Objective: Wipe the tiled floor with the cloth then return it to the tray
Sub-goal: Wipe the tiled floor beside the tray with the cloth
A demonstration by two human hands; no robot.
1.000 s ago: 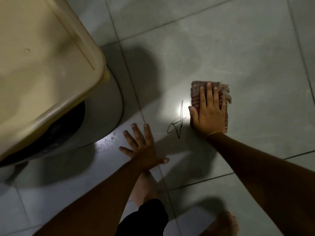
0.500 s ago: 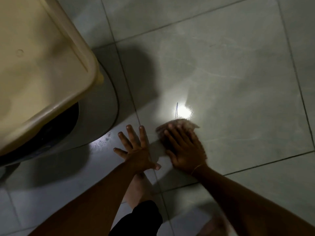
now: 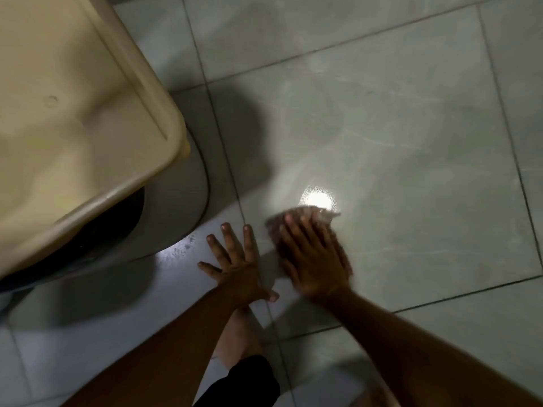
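My right hand (image 3: 314,257) presses flat on a reddish cloth (image 3: 305,214) on the grey tiled floor (image 3: 411,127); only the cloth's far edge shows past my fingertips, and the hand is motion-blurred. Just to its left, my left hand (image 3: 235,265) lies flat on the tile with fingers spread, holding nothing. A bright light reflection (image 3: 318,198) glints on the tile right beyond the cloth. The beige plastic tray (image 3: 164,171) fills the upper left, raised above the floor.
Under the tray is a dark rounded object (image 3: 117,227) on a curved grey base (image 3: 188,198). My bare foot (image 3: 241,339) and a dark trouser leg (image 3: 249,380) sit below my hands. Open tiles stretch right and far.
My right hand slid the cloth from the far right back toward me, beside my left hand. The thin wire-like scribble near the reflection is no longer seen. The left hand stayed planted.
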